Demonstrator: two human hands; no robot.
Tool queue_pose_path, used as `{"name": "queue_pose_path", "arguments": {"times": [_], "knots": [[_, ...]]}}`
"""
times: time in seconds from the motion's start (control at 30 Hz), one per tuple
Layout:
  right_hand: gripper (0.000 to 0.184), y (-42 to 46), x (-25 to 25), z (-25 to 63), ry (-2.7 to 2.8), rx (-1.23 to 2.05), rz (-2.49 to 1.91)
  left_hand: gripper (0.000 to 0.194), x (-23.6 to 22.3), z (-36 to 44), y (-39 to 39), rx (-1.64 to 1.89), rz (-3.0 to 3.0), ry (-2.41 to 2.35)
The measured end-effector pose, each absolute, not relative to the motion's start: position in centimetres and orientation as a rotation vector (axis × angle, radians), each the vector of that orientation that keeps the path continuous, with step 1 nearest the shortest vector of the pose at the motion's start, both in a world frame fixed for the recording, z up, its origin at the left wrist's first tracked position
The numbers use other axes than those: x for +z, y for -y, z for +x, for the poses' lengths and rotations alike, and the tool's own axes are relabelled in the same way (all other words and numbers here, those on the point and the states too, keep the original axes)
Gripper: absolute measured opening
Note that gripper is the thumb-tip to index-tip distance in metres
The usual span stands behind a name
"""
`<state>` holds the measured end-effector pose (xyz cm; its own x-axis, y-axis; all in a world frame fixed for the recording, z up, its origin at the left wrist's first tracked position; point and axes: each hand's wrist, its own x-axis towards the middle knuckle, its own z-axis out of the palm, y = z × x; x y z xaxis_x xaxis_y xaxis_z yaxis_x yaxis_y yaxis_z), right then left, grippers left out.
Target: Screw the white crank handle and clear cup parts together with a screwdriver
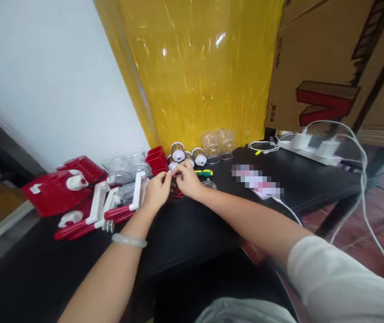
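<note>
My left hand [158, 190] and my right hand [187, 180] meet over the black table, fingertips pinched close together. Whatever they hold is too small or hidden to make out. Just below the fingers lies a small red piece [178, 194]. Behind my right hand is a screwdriver [205, 172] with a green and yellow handle. Several metal drums with white ends, one a drum [178, 151] on top and another drum [199, 156] at the right, are grouped beyond my fingers. A clear plastic part [209, 184] lies beside my right wrist.
Left stand red plastic housings [55, 193], white arms with red handles [121, 212] and clear plastic cups [119, 168]. Red square parts [156, 158] and more clear parts [217, 142] are behind. At right are a blurred-out phone [257, 181] on a cable and a power strip [323, 157].
</note>
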<state>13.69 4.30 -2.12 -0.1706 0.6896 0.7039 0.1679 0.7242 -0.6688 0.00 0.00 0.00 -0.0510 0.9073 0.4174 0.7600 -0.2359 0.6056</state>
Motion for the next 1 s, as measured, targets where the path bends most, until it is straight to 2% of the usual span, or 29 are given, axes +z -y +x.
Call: {"name": "queue_pose_path", "arguments": {"times": [0.23, 0.53, 1.0], "knots": [[0.029, -4.2, -2.5, 13.7, 1.603, 0.598, -0.662, 0.041, -0.3, 0.1, -0.3, 1.250, 1.945, -1.690], [0.028, -3.1, -2.3, 13.9, 1.672, 0.550, -0.549, 0.048, -0.1, 0.9, -0.6, 1.370, 1.465, -1.467], [0.030, -2.3, -1.9, 14.0, 1.779, 0.419, -0.554, 0.037, -0.1, 1.2, -0.5, 1.441, 1.247, -1.391]]}}
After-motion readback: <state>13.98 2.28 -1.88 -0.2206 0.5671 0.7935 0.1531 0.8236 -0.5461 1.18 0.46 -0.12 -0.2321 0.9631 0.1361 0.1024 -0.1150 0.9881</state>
